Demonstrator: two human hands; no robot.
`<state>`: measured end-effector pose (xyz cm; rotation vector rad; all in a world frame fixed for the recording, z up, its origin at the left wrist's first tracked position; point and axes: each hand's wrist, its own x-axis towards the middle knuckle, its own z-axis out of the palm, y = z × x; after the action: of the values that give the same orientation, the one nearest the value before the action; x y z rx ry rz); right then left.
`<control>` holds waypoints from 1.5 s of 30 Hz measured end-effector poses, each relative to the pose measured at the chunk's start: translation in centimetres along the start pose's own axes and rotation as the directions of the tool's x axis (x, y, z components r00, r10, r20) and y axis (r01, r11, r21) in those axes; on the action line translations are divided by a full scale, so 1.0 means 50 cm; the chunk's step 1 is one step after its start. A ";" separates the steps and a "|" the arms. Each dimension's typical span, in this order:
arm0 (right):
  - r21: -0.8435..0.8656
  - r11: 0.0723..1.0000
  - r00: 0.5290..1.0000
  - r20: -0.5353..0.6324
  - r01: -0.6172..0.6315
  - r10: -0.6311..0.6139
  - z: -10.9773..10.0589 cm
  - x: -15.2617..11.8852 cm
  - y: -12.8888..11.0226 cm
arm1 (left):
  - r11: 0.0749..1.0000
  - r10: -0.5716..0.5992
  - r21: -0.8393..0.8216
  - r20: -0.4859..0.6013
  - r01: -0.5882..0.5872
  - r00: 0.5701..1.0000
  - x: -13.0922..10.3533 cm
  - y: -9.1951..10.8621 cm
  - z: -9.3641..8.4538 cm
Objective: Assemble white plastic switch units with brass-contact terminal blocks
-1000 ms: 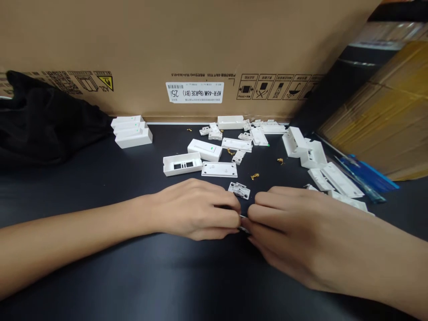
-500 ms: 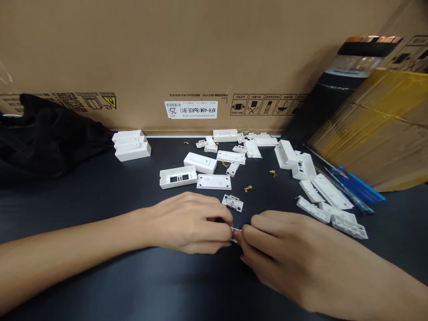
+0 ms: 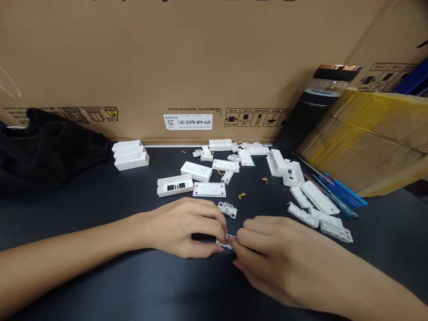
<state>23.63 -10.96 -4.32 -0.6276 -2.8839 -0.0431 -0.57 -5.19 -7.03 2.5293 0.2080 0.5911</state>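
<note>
Between my hands, low over the dark table, is a small white plastic part (image 3: pixel 226 241) with a bit of gold metal at its left end. The thumb and fingers of my left hand (image 3: pixel 187 228) grip its left side. My right hand (image 3: pixel 270 249) pinches its right end, its fingertips covering that end. Just beyond lies a similar white part (image 3: pixel 228 210). Farther back are a white flat plate (image 3: pixel 209 189), an open white housing (image 3: pixel 174 185) and a closed white case (image 3: pixel 196 171) with a green mark. A small gold clip (image 3: pixel 241 195) lies to their right.
Stacked white cases (image 3: pixel 131 160) stand at the left beside a black cloth (image 3: pixel 50 147). Several white parts lie at the right near a blue pouch (image 3: pixel 347 191). A black bottle (image 3: pixel 306 107) leans by a taped cardboard piece (image 3: pixel 371 138). A large carton (image 3: pixel 167 58) closes off the back.
The camera view has shifted, and the table items appear lower and slightly left. The part between my hands now lies flatter and shows more, with my left thumb and fingers farther apart.
</note>
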 end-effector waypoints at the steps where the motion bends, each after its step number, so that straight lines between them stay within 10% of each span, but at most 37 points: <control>1: 0.008 1.000 1.000 0.005 -0.008 0.008 0.001 0.000 0.000 | 1.000 0.013 0.013 -0.016 -0.013 1.000 0.000 0.000 0.001; 45: -0.009 0.999 0.999 -0.028 -0.032 0.032 0.010 0.009 0.004 | 0.972 -0.206 -0.107 0.038 0.209 0.978 -0.005 -0.009 -0.002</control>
<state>23.22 -10.58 -4.73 -0.6698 -2.8479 -0.0600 -0.84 -4.82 -7.30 2.3693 0.4129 0.4722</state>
